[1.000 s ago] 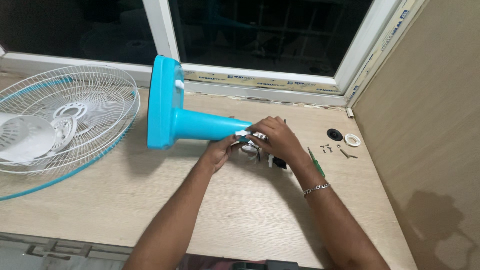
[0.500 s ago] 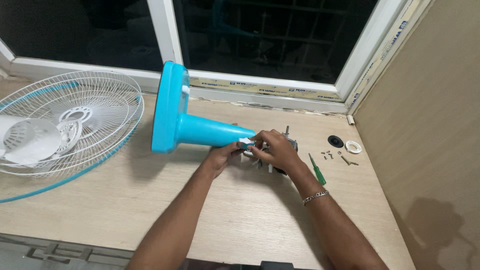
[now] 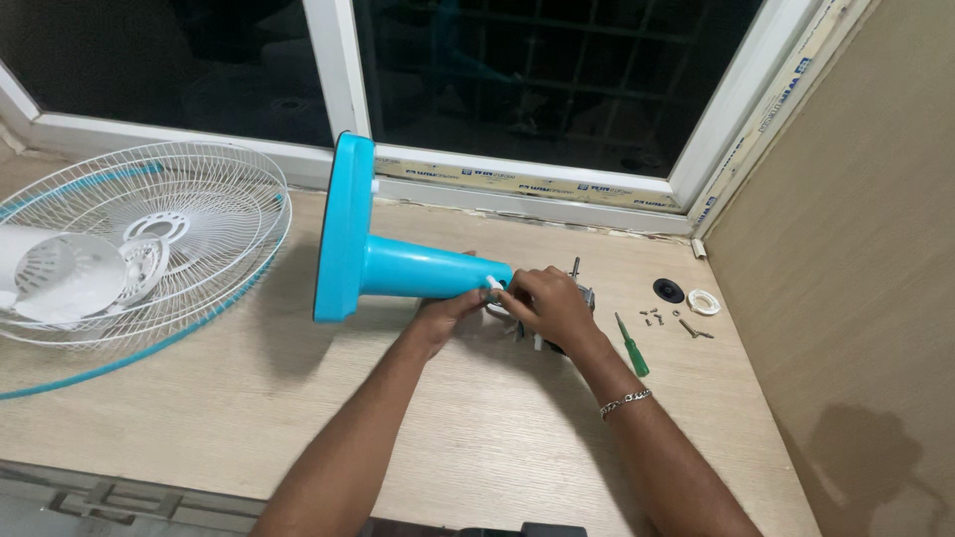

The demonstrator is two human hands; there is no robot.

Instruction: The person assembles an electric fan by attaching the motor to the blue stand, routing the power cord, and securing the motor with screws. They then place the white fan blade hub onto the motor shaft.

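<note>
While both hands (image 3: pixel 542 303) pinch a white tab (image 3: pixel 491 283), blue fan stand (image 3: pixel 398 264) lies sideways

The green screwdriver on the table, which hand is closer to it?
Right. The right hand sits just left of the green screwdriver, not touching it. The left hand is farther left, under the blue fan stand's narrow end.

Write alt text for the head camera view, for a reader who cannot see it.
Both hands, left hand and right hand, meet at the narrow end of a turquoise plastic fan stand lying sideways on a pale wooden table. White wire fan guards lie left; a green-handled screwdriver and small screws lie right.
</note>
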